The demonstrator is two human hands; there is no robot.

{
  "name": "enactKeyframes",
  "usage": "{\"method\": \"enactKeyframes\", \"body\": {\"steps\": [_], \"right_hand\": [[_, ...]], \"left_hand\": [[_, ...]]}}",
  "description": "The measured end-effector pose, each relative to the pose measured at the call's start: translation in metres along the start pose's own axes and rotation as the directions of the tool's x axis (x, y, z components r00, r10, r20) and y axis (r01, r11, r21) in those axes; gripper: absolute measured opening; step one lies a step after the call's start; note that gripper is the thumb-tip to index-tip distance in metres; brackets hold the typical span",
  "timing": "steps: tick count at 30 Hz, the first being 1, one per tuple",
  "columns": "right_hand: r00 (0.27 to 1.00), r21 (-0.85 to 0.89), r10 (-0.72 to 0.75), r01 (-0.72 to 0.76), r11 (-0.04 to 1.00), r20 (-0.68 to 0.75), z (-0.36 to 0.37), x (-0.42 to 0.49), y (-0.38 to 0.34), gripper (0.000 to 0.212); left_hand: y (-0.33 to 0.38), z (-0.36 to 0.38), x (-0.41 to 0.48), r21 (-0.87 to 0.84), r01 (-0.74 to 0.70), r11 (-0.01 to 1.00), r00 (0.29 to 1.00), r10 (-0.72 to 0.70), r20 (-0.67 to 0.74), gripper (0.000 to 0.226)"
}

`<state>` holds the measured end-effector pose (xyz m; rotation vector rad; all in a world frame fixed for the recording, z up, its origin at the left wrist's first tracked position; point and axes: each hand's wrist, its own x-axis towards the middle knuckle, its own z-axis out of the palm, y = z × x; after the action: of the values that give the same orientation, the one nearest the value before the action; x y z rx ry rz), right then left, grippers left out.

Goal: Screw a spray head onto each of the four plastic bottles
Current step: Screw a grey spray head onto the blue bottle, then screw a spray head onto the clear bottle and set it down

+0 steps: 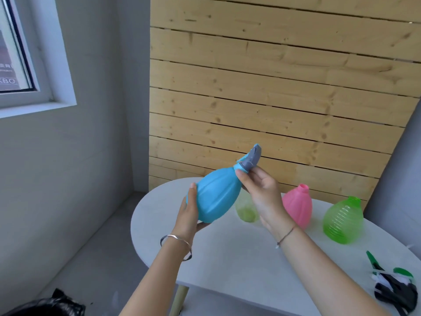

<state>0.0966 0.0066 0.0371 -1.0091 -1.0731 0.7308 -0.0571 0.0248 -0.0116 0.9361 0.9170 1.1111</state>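
I hold a blue bottle tilted in the air above the left end of the white table. My left hand grips its rounded base. My right hand pinches the neck where a grey and blue spray head sits on the bottle. On the table behind stand a pale yellow-green bottle, partly hidden by my right hand, a pink bottle and a ribbed green bottle; the pink and green necks are bare.
Loose spray heads in green, white and black lie near the table's right front edge. A wooden slat wall stands behind the table. A black bag lies on the floor at the lower left.
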Motion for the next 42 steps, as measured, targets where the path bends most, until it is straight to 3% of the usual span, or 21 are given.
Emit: {"method": "enactKeyframes", "body": {"steps": [3, 6, 13, 36, 42], "right_hand": [[0.999, -0.135, -0.038, 0.039, 0.99, 0.004, 0.011, 0.022, 0.004, 0.016], [0.999, -0.251, -0.03, 0.037, 0.967, 0.032, 0.021, 0.042, 0.02, 0.02], [0.995, -0.376, 0.083, -0.058, 0.925, 0.051, 0.031, 0.061, 0.05, 0.027], [0.99, -0.476, 0.119, -0.069, 0.877, 0.076, 0.041, 0.071, 0.068, 0.028], [0.993, -0.527, 0.108, -0.063, 0.848, 0.056, 0.034, 0.068, 0.058, 0.05]], "left_hand": [[-0.003, -0.013, 0.008, 0.369, -0.104, 0.924, 0.984, 0.149, -0.094, 0.058], [-0.003, -0.027, 0.02, 0.487, -0.107, 0.867, 0.98, 0.175, -0.096, 0.054], [-0.001, -0.041, 0.031, 0.492, -0.017, 0.87, 0.983, 0.105, -0.152, 0.039], [0.0, -0.035, 0.036, 0.515, 0.0, 0.857, 0.994, 0.058, -0.096, 0.033], [-0.001, -0.03, 0.036, 0.515, -0.012, 0.857, 0.995, 0.061, -0.077, 0.031]]}}
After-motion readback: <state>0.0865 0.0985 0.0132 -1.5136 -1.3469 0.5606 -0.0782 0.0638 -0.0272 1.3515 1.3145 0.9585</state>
